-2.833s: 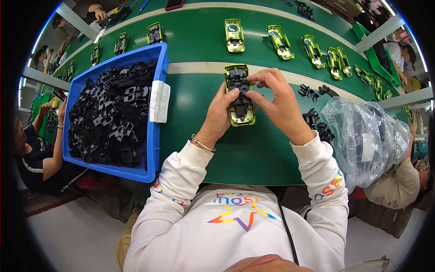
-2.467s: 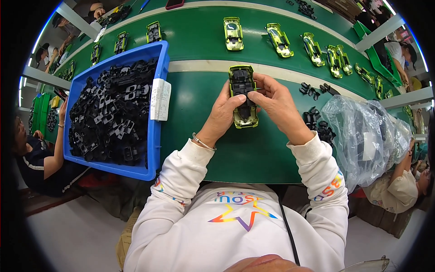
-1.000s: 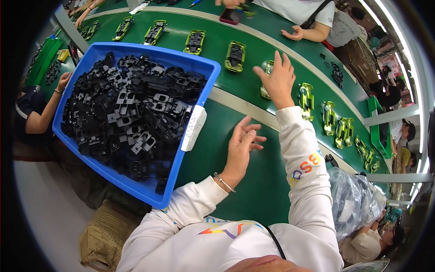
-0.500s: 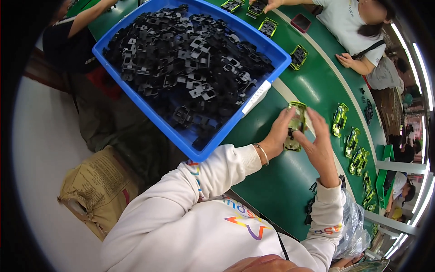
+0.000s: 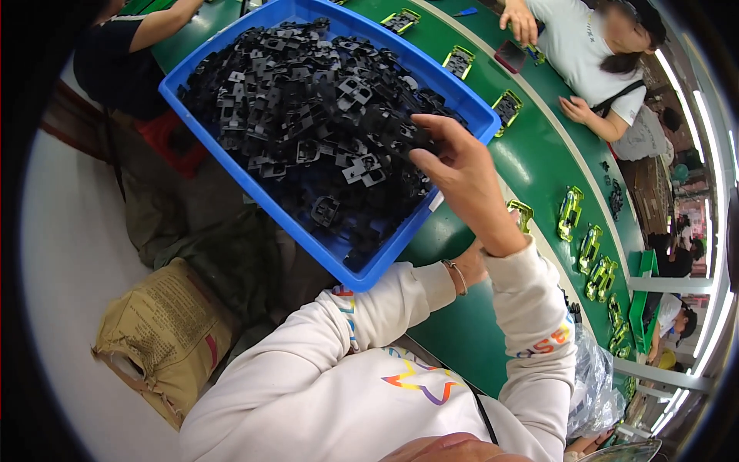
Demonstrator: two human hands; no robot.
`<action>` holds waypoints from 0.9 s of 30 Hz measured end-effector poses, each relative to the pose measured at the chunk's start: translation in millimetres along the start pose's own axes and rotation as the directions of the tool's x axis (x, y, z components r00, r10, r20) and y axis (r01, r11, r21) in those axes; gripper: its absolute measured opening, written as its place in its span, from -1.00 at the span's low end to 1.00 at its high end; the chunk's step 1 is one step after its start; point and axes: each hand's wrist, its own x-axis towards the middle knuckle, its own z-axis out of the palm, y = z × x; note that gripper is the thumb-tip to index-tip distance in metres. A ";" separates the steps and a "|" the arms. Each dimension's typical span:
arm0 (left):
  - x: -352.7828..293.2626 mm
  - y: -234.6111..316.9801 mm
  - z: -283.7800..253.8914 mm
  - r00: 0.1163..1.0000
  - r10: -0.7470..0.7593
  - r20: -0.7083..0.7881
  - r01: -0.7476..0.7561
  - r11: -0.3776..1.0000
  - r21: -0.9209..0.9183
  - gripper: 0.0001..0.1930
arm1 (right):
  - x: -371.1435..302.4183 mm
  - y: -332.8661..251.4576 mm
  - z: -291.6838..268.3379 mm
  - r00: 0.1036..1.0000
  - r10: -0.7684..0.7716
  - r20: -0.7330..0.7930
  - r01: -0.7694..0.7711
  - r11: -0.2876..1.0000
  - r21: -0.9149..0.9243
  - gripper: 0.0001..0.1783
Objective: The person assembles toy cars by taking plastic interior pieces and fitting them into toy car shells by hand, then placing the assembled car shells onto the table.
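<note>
A big blue bin (image 5: 254,185) full of black plastic parts (image 5: 308,100) stands on the green table (image 5: 462,339). My right hand (image 5: 462,181) reaches over the bin's right corner, its fingertips pinched on one black part (image 5: 404,138) at the top of the heap. Only the wrist of my left hand (image 5: 469,269), with a thin bracelet, shows below my right forearm; the fingers are hidden. A yellow-green toy car (image 5: 522,213) lies on the table just past that forearm.
More yellow-green toy cars (image 5: 589,250) lie along the curved green table to the right. A person in a white shirt (image 5: 593,46) works across it. A brown sack (image 5: 165,335) lies on the floor at left. A clear plastic bag (image 5: 596,389) sits at lower right.
My right hand left the toy car and went up and left into the blue bin, closing on a black part. My left hand has slipped behind my right forearm.
</note>
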 end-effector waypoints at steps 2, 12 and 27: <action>-26.7 5.5 28.0 0.951 0.308 -0.011 -0.300 0.932 0.203 -0.48 | -15.0 -1.1 -21.4 0.999 -0.011 -0.042 0.015 0.996 0.089 -0.56; 2.4 21.9 29.1 0.960 0.236 -0.148 -0.232 0.972 0.046 -0.54 | -146.1 56.1 -114.9 0.873 0.373 -0.314 -0.078 0.742 0.666 -0.65; -2.0 6.2 35.5 0.957 0.277 -0.083 -0.242 0.925 0.291 -0.45 | -208.4 79.1 -90.6 0.832 -0.225 -0.507 -0.117 0.823 -0.556 -0.44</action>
